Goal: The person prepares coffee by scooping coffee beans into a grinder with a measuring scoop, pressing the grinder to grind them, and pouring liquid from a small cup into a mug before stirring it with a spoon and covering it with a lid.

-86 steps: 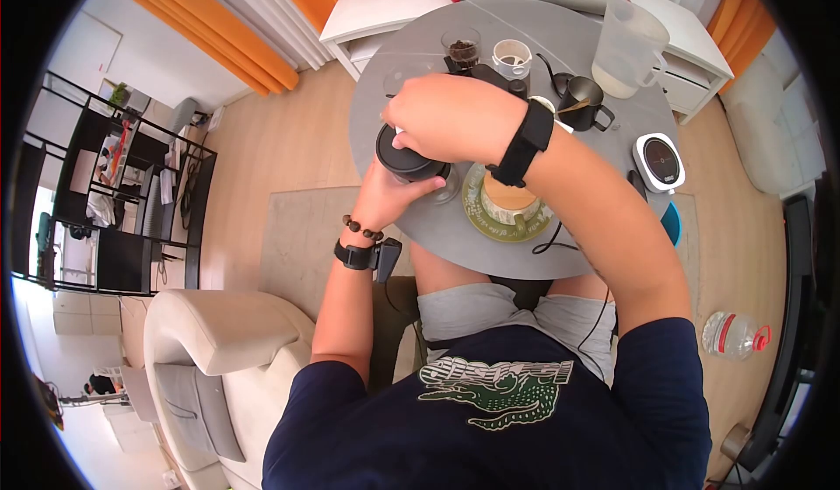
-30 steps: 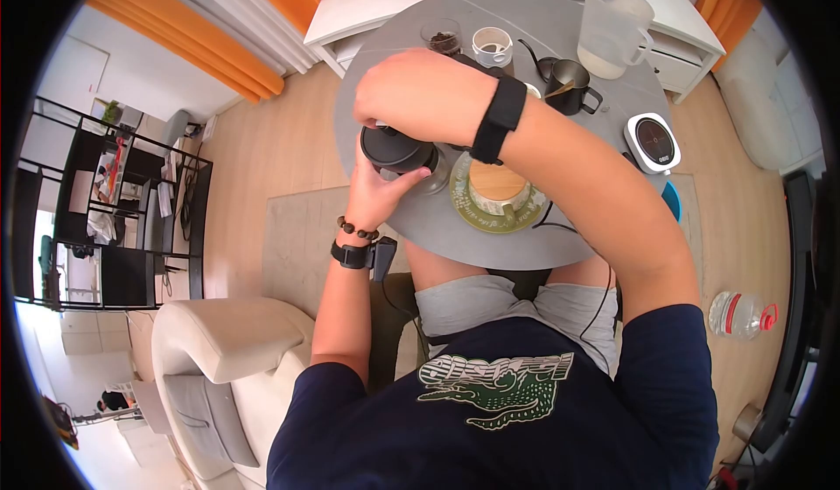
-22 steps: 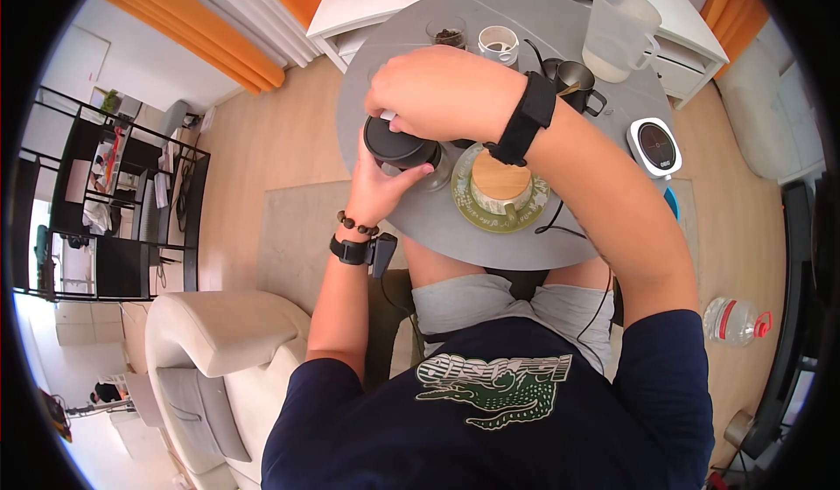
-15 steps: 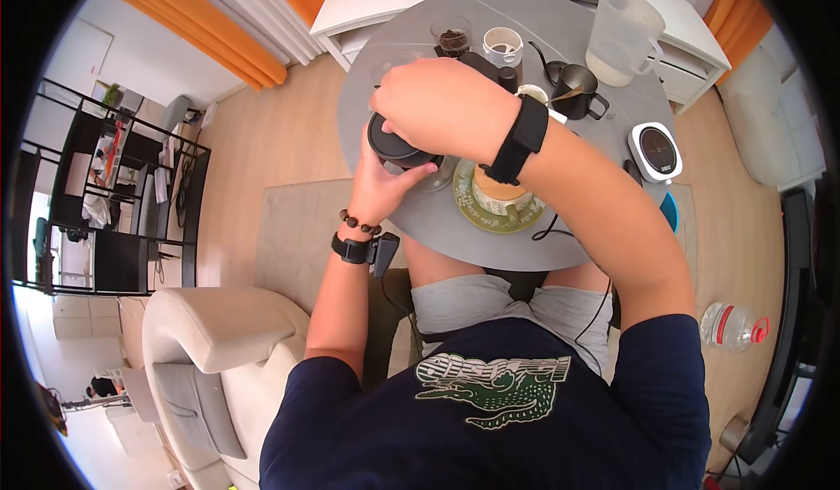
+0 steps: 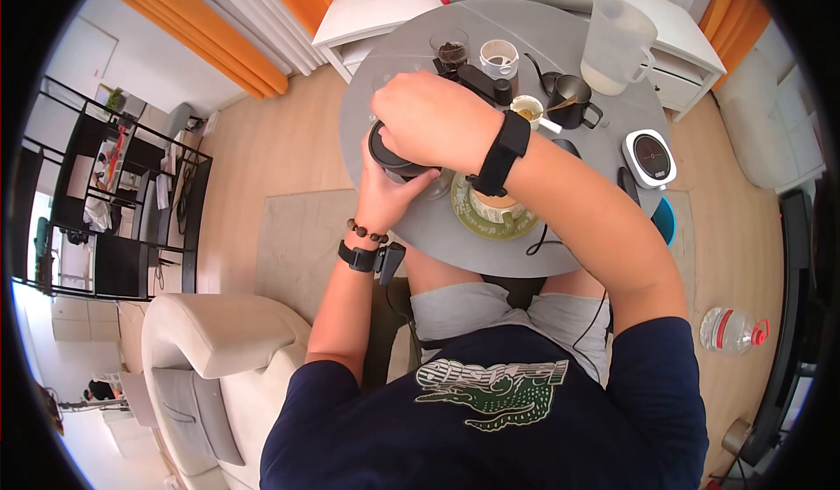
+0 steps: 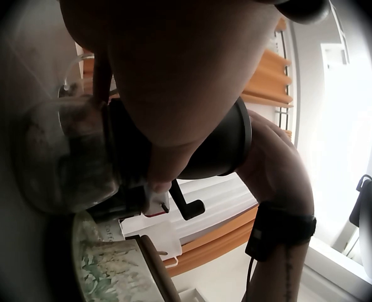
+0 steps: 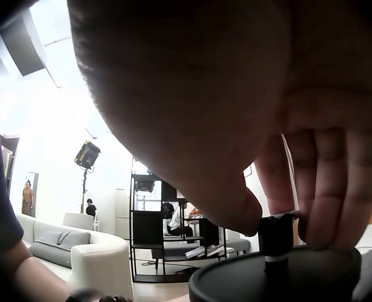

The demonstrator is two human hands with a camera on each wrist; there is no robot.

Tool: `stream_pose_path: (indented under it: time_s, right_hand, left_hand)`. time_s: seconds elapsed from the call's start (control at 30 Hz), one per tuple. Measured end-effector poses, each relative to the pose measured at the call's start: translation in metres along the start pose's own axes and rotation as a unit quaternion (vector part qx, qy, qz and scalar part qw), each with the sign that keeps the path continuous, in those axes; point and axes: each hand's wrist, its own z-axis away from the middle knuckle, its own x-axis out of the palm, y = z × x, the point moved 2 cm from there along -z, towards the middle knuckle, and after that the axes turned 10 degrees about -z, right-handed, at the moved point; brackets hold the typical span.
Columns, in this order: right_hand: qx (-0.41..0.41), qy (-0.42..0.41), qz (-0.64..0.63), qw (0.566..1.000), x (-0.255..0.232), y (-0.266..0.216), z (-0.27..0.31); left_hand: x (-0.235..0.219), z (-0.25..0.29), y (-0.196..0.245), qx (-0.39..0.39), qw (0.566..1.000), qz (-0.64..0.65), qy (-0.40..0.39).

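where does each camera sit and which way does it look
Head: on the head, looking forward and down over the gray table; left hand, right hand, both arms, torso and thighs show.
Left wrist: looking past the left hand at the black container; the right hand and forearm show too.
Right wrist: looking under the right hand at the black knob; the left forearm edges in, lower left.
Shared: head and right wrist both show the beige sofa.

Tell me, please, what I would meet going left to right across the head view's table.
Left hand gripping a black cylindrical container, clear glass of dark contents, white round cup, black handled mug, black-faced white square device.
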Motion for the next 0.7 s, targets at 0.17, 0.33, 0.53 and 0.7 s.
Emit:
stream_pose_path:
  time_s: [0.17,0.33,0.53,0.7]
  right_hand:
    - [-0.01,-0.08,-0.041,0.996,0.001,0.01,-0.008]
    - [-0.008,-0.12,-0.046,0.992,-0.015,0.006,-0.003]
    - [-0.06,-0.102,0.044,0.992,-0.014,0.017,-0.007]
    - [-0.048,-0.089,0.068,0.993,-0.022,0.009,-0.004]
  left_hand:
    - [-0.002,0.0,0.002,0.006,1.0,0.004,-0.009]
    - [0.0,0.002,-0.018,-0.011,0.998,0.05,-0.038]
    - [-0.002,0.002,-0.014,-0.022,0.995,0.086,-0.047]
    - [-0.002,0.001,-0.01,-0.017,0.995,0.08,-0.052]
